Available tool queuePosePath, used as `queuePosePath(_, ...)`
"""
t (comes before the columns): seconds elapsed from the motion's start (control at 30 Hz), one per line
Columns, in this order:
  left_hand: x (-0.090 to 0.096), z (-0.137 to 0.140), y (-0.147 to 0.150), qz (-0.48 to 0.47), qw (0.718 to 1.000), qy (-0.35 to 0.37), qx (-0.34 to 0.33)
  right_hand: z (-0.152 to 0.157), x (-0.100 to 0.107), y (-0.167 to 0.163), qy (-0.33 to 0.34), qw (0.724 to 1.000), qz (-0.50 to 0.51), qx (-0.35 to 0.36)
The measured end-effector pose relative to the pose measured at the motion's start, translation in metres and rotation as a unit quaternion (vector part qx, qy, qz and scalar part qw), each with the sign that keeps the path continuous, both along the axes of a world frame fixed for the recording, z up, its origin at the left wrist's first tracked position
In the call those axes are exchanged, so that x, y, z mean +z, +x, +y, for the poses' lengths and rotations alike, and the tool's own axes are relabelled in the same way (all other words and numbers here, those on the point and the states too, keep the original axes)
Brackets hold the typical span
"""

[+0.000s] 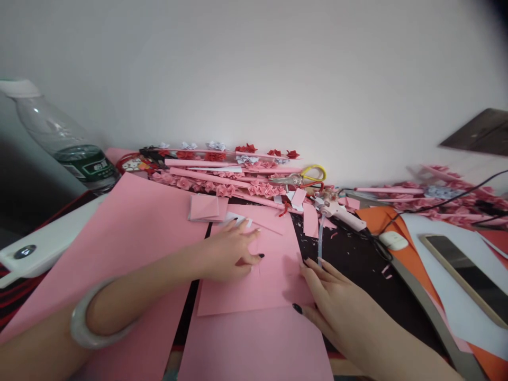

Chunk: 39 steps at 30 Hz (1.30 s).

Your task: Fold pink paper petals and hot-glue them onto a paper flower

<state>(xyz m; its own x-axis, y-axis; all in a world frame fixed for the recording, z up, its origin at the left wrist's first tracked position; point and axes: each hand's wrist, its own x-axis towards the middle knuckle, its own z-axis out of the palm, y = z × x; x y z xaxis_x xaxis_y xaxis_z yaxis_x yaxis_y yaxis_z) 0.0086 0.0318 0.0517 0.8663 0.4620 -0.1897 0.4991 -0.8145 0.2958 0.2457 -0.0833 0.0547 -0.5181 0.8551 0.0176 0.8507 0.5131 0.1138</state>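
A smaller pink paper sheet (234,293) lies over a larger pink sheet (254,344) in front of me. My left hand (228,254) is laid flat on the smaller one, fingers spread, a pale bangle (99,317) around the wrist. At that sheet's right edge is my right hand (333,296), its thumb on the near side and its fingers on the far side, holding the edge. Part of the edge is hidden by the fingers. Just beyond my left hand lie small folded pink paper squares (204,207) and a white piece (237,218).
Paper flowers (222,188) and rolled pink sticks line the wall, with yellow-handled pliers (293,180). A white glue gun (345,214) and paper scraps lie ahead. On the right are a phone (464,275) and white case (393,240); on the left stands a water bottle (67,143).
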Motion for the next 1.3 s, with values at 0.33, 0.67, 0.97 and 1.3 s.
queuePosePath(0.33, -0.012, 0.000, -0.004, -0.053, 0.998, 0.014, 0.001, 0.041, 0.020, -0.026, -0.049, 0.991, 0.005, -0.122)
queuePosePath(0.67, -0.016, 0.008, -0.033, -0.197, 0.955, 0.123, 0.185, 0.063, -0.014, -0.032, -0.056, 0.991, 0.069, -0.099)
queuePosePath(0.97, -0.005, 0.003, -0.043, -0.170, 0.905, 0.040, 0.387, 0.059, -0.015, -0.030, -0.069, 0.989, 0.082, -0.102)
queuePosePath(1.3, -0.016, -0.006, -0.033, -0.285, 0.860, -0.170, 0.387, 0.055, -0.022, -0.031, -0.047, 0.993, 0.060, -0.086)
